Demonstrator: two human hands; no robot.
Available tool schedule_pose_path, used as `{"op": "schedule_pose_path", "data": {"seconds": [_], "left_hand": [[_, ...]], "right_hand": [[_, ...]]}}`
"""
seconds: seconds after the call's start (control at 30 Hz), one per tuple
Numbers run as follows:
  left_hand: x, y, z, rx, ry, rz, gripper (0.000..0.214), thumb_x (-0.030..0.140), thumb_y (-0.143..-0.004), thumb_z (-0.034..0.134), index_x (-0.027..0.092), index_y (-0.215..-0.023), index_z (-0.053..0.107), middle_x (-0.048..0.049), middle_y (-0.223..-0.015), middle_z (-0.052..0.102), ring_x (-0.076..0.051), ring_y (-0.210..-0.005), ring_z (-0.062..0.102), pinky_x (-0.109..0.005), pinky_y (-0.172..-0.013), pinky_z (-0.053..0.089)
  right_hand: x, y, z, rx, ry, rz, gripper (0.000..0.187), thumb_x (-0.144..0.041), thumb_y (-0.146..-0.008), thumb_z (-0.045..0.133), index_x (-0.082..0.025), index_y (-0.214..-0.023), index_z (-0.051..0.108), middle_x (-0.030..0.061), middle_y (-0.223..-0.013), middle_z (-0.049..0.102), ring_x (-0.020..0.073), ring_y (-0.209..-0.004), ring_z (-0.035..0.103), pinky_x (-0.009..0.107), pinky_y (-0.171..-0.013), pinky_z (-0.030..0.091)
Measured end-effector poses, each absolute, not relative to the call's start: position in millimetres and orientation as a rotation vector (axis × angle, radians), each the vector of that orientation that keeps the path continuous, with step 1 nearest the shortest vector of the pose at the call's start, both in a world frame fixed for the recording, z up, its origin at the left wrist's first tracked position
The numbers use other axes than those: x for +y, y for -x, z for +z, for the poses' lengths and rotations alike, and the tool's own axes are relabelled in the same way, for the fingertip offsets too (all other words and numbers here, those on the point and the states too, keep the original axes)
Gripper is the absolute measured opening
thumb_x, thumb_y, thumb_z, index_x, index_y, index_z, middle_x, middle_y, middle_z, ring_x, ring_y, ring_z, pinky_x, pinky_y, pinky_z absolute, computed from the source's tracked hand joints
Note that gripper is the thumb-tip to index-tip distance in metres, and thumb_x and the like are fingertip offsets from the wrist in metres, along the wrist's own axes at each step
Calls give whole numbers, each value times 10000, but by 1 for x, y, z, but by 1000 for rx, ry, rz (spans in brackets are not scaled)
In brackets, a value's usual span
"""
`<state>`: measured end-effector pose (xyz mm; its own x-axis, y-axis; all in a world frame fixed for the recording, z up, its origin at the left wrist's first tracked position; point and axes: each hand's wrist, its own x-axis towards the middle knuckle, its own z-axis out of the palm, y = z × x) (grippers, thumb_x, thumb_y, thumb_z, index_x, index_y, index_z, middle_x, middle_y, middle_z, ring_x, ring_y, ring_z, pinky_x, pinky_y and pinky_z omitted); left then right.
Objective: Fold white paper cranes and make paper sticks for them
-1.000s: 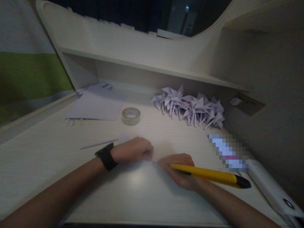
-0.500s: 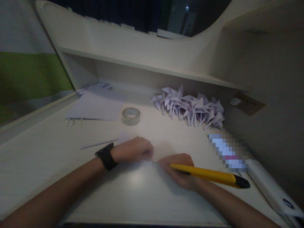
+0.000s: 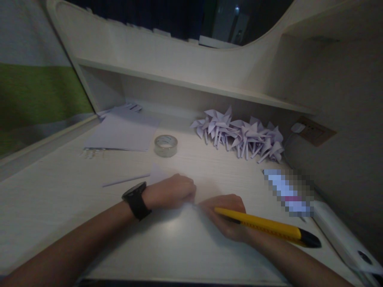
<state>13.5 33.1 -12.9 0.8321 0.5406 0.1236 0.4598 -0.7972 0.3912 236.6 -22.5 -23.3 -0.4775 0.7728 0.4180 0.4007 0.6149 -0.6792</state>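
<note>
My left hand (image 3: pixel 172 191), with a black watch (image 3: pixel 136 200) on the wrist, rests curled on the desk (image 3: pixel 54 207) and presses a small white paper piece (image 3: pixel 158 174) whose corner pokes out beyond it. My right hand (image 3: pixel 226 215) is closed around a yellow utility knife (image 3: pixel 266 227), its black end pointing right. The knife's front end meets the paper between the two hands; the blade is hidden.
A tape roll (image 3: pixel 165 145) sits behind the hands, with a paper stack (image 3: pixel 122 131) at back left and a thin paper strip (image 3: pixel 125 180) beside the watch. Several folded paper pinwheels (image 3: pixel 242 135) lie under the shelf (image 3: pixel 191 85). A white device (image 3: pixel 344 239) is at right.
Both hands stay almost in place. The left hand has shifted slightly, so more of the paper corner shows behind it; the knife's black end sits a little lower right.
</note>
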Motion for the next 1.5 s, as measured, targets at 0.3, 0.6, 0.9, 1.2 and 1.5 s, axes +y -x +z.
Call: {"op": "schedule_pose_path", "data": {"seconds": [0.3,0.6,0.9,1.2,1.5], "left_hand": [[30,-17,-9,830,-2694,214,102,172,-855,535,174,-801,621,-39,-769,657,-182,-741,594,-285,-686,403],[32,-16,-15,787,-2629,309,84,152,-831,553,178,-787,621,-26,-755,648,-172,-743,591,-278,-701,408],[34,-14,-15,782,-2584,352,99,145,-829,552,178,-771,625,-17,-740,644,-162,-725,592,-267,-681,402],[37,-15,-14,805,-2584,360,128,205,-857,570,173,-778,666,-20,-736,674,-151,-695,609,-250,-658,401],[47,-6,9,975,-2555,559,260,305,-929,475,162,-979,687,-81,-952,711,-184,-868,630,-297,-783,437]], "right_hand": [[-21,-236,-21,-2065,952,667,210,-379,-828,590,-248,-801,752,12,-749,746,182,-676,710,292,-667,601],[-21,-241,-26,-2073,907,753,218,-416,-811,610,-255,-839,755,17,-788,747,186,-714,710,296,-685,608],[-21,-238,-21,-2057,950,748,207,-416,-800,627,-255,-807,757,18,-773,748,189,-704,711,294,-672,608],[-9,-252,-11,-1856,1072,705,132,-333,-801,663,-244,-804,760,22,-788,752,201,-695,709,296,-639,598],[9,-253,-29,-1532,1202,782,212,-405,-731,716,-198,-776,733,38,-761,722,195,-696,664,299,-647,553]]}}
